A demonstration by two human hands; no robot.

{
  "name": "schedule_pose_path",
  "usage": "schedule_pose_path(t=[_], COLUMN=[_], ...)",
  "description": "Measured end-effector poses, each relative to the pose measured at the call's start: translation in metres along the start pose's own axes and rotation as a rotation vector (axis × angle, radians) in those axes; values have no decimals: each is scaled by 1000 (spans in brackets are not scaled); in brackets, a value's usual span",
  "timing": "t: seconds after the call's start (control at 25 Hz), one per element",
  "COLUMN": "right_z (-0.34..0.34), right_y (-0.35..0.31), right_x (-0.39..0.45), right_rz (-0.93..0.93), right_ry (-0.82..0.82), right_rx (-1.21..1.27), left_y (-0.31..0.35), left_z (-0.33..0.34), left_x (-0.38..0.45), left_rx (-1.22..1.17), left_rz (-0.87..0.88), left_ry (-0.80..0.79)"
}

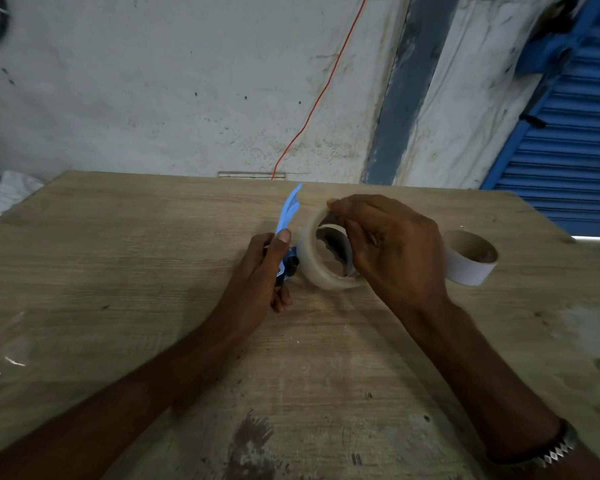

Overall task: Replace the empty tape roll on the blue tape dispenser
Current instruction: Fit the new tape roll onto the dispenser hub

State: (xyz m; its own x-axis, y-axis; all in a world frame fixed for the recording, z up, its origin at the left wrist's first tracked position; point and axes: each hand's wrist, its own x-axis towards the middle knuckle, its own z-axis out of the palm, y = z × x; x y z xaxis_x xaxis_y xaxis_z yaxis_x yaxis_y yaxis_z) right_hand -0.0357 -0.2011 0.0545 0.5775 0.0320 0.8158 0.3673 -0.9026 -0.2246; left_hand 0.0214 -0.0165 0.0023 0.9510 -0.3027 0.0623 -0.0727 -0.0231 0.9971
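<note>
My left hand [262, 270] grips the blue tape dispenser [288, 211] by its handle, and its blue tip points up and away. Just right of it is a full roll of clear tape [314, 263], tilted with its hole facing me. My right hand [392, 247] holds that roll, fingers over its top rim and into the hole. The roll sits against the dispenser's black hub; how far it is seated I cannot tell. The empty cardboard core [470, 258] lies on the wooden table [118, 271] to the right of my right hand.
A white wall with a red wire [321, 95] rises behind the table's far edge. A blue shutter [575, 140] is at the right. White plastic sheeting [0, 192] lies past the table's left corner. A watch is on my right wrist [548, 448].
</note>
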Motion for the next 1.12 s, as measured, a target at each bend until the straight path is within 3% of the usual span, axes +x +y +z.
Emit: schedule_pose_path(t=[0.24, 0.48, 0.72, 0.84, 0.96, 1.12], right_z=[11, 13, 18, 9, -2, -4], right_y=[4, 6, 1, 0, -1, 3], right_x=[1, 2, 2, 4, 1, 3], right_rz=[241, 207, 237, 238, 185, 103], right_ry=[44, 18, -145, -335, -550, -506], right_rx=[327, 493, 637, 552, 277, 173], left_y=[3, 4, 4, 5, 3, 10], left_z=[2, 5, -2, -5, -6, -4], left_x=[-1, -1, 2, 3, 5, 6], left_rx=[-34, -49, -120, -170, -213, -178], left_rz=[1, 6, -27, -67, -113, -95], left_ry=[-58, -40, -72, -45, 13, 22])
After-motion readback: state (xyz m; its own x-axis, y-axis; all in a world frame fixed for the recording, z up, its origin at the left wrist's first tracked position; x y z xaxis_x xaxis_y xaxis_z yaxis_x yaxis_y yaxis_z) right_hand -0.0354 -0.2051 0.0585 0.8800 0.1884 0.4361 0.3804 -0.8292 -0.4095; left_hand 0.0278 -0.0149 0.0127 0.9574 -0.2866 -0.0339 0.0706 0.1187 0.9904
